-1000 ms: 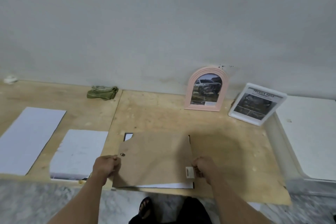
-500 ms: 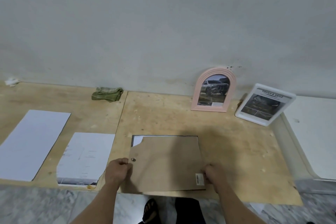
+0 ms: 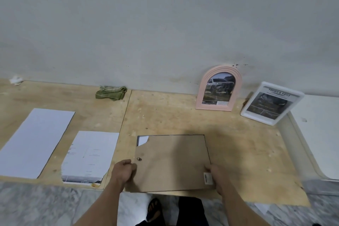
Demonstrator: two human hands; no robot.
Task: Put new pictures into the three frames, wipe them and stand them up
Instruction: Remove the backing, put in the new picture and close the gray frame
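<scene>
On the plywood table (image 3: 165, 115), your left hand (image 3: 123, 171) and right hand (image 3: 218, 176) grip the brown backing board (image 3: 172, 161) by its sides, seating it squarely between them.

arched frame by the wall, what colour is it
Pale pink arched frame, ribbed border; head view.

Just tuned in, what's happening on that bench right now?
A person is working on the third frame, lying face down on the plywood bench. The left hand and right hand grip its brown backing board at either side. The pink arched frame and the white frame already stand against the wall with pictures in. A green cloth lies behind.
</scene>
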